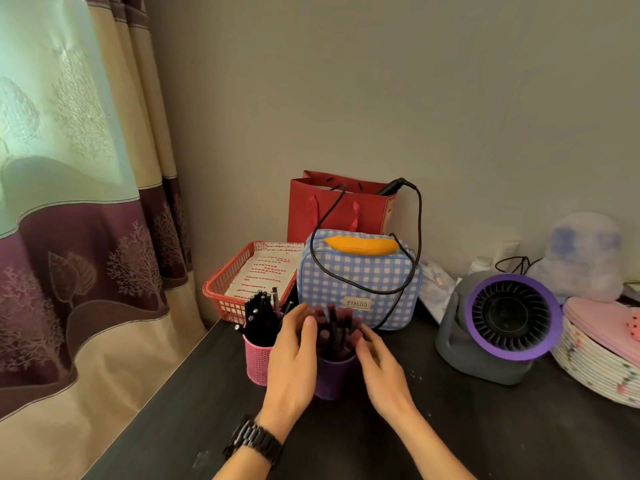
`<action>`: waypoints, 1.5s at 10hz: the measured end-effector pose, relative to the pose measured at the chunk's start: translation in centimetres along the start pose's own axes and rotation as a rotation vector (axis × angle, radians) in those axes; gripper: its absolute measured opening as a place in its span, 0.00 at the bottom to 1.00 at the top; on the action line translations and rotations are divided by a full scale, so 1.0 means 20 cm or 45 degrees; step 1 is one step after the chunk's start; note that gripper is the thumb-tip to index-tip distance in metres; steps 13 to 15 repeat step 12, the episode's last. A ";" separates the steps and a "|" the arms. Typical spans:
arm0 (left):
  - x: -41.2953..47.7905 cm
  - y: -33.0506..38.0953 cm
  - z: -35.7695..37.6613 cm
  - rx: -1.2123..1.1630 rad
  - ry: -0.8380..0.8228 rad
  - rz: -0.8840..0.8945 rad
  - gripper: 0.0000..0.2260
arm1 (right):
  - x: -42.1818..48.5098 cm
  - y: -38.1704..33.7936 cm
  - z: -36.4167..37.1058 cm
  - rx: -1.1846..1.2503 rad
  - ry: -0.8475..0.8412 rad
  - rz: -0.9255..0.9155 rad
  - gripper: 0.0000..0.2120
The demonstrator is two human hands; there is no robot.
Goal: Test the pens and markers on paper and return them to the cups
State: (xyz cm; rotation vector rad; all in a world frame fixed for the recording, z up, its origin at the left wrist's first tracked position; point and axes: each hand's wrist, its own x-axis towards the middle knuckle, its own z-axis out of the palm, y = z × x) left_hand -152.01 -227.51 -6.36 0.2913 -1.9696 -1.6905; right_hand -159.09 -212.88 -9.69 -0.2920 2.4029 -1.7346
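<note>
Two cups stand on the dark table. The pink mesh cup on the left holds several black pens. The purple cup beside it is packed with dark red markers. My left hand, with a black watch on its wrist, reaches between the two cups with straight fingers against the left side of the markers. My right hand comes in from the right, its fingers relaxed and touching the right side of the marker bundle. Neither hand grips a single pen. No test paper lies before the cups.
Behind the cups stand a blue checked pouch with a black cable over it, a red basket holding printed paper, and a red gift bag. A purple-rimmed grey fan and stacked coiled mats sit at the right. A curtain hangs left.
</note>
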 end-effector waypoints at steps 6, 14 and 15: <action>-0.37 -0.36 -0.13 1.449 -0.540 0.085 0.28 | -0.06 -0.15 0.11 -0.858 -0.043 -0.374 0.32; -0.36 -0.35 -0.13 1.505 -0.650 0.041 0.28 | -0.38 -0.48 -0.38 -0.554 -0.108 -0.417 0.33; -0.36 -0.35 -0.13 1.505 -0.650 0.041 0.28 | -0.38 -0.48 -0.38 -0.554 -0.108 -0.417 0.33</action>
